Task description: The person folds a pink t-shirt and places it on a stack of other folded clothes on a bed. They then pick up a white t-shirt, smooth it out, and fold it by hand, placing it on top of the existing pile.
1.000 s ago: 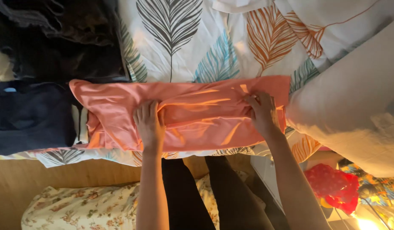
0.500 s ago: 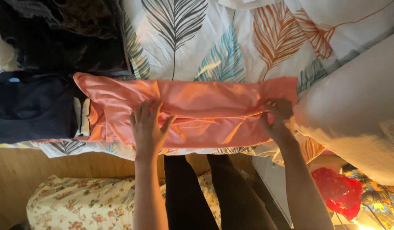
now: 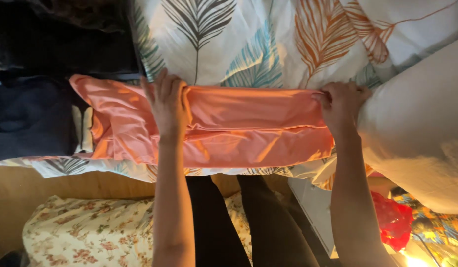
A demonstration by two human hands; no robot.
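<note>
An orange-pink garment (image 3: 249, 126) lies folded into a long band across the near edge of a bed. My left hand (image 3: 165, 101) rests flat on its left-middle part, fingers pointing away from me and reaching the far fold. My right hand (image 3: 340, 104) grips the garment's right end at the far corner, fingers curled over the cloth. The bed is covered by a white sheet with large feather prints (image 3: 249, 44).
A folded dark navy garment (image 3: 31, 118) lies left of the orange one, with black clothes (image 3: 61, 39) behind it. A white pillow or duvet (image 3: 422, 133) bulges at the right. Below are my dark-trousered legs (image 3: 239, 222), a floral cloth (image 3: 85, 232) and a red bag (image 3: 392, 220).
Both hands have slid toward the far edge of the garment and further apart. The right hand has gone from pressing on the cloth to gripping its right end. The garment looks flatter.
</note>
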